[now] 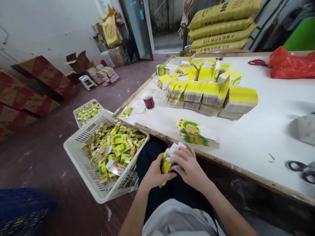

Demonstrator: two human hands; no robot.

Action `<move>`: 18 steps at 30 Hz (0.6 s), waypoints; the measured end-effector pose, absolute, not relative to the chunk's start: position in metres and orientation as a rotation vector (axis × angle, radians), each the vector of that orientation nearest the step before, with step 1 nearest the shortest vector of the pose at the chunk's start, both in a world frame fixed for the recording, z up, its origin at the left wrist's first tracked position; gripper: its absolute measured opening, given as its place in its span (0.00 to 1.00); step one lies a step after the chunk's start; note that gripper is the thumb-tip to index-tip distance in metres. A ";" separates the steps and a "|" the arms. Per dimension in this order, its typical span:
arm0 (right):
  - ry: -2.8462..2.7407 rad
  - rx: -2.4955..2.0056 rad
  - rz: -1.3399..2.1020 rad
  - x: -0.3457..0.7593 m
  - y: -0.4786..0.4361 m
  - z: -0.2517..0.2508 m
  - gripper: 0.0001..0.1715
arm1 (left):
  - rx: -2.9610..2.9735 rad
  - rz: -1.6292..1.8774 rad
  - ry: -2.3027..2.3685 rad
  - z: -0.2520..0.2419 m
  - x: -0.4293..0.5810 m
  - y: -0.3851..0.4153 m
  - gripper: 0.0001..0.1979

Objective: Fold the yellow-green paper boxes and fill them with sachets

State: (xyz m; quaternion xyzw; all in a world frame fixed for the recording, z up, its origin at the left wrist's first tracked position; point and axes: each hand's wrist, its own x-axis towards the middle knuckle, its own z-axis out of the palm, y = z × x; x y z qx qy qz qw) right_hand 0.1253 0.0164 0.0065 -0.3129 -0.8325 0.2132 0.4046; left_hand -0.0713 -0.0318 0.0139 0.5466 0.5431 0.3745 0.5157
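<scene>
Over my lap, just below the table's front edge, both hands work on one small yellow and green packet. My left hand is closed round its lower side. My right hand pinches its white upper part from the right. A short stack of flat yellow and green packets lies on the white table right above my hands. To my left on the floor stands a white plastic basket heaped with several folded packets.
Large stacks of yellow packets fill the table's far middle, with a dark red cup to their left. Black scissors lie at the right edge, red scissors and a red bag at the back. A second basket and cardboard boxes stand on the floor.
</scene>
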 end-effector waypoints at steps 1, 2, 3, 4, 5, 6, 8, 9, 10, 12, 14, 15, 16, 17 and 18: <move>-1.941 -0.888 0.573 0.122 0.016 -0.001 0.22 | 1.336 0.891 1.377 0.012 -0.065 -0.032 0.33; -1.772 -0.977 0.643 0.118 0.016 -0.009 0.30 | 1.348 0.914 1.452 0.009 -0.059 -0.033 0.31; -1.621 -1.041 0.759 0.115 0.016 -0.017 0.36 | 1.355 0.941 1.511 0.007 -0.053 -0.034 0.31; -1.499 -1.074 0.916 0.112 0.016 -0.024 0.38 | 1.361 0.964 1.547 0.004 -0.049 -0.036 0.33; -1.409 -1.075 1.099 0.109 0.015 -0.029 0.38 | 1.366 0.989 1.560 0.002 -0.046 -0.037 0.34; -1.341 -1.050 1.282 0.106 0.015 -0.032 0.36 | 1.370 1.015 1.556 0.000 -0.044 -0.038 0.35; -1.241 -0.993 1.565 0.102 0.013 -0.033 0.34 | 1.397 1.051 1.510 -0.004 -0.040 -0.040 0.36; -1.215 -0.975 1.654 0.101 0.013 -0.031 0.34 | 1.417 1.059 1.484 -0.005 -0.039 -0.041 0.35; -1.208 -0.958 1.715 0.101 0.012 -0.029 0.33 | 1.445 1.056 1.468 -0.006 -0.039 -0.042 0.34; -1.231 -0.941 1.761 0.103 0.013 -0.022 0.32 | 1.494 1.048 1.480 -0.007 -0.038 -0.043 0.30; -1.292 -0.938 1.714 0.106 0.013 -0.017 0.31 | 1.512 1.058 1.497 -0.005 -0.038 -0.043 0.26; -1.337 -0.935 1.660 0.108 0.012 -0.014 0.30 | 1.508 1.068 1.487 -0.004 -0.039 -0.042 0.25; -1.399 -0.927 1.597 0.110 0.011 -0.012 0.29 | 1.495 1.076 1.472 -0.003 -0.039 -0.042 0.25; -1.476 -0.911 1.533 0.112 0.009 -0.010 0.29 | 1.475 1.078 1.461 -0.002 -0.039 -0.041 0.26; -1.568 -0.889 1.466 0.113 0.006 -0.008 0.30 | 1.450 1.073 1.455 -0.002 -0.039 -0.040 0.27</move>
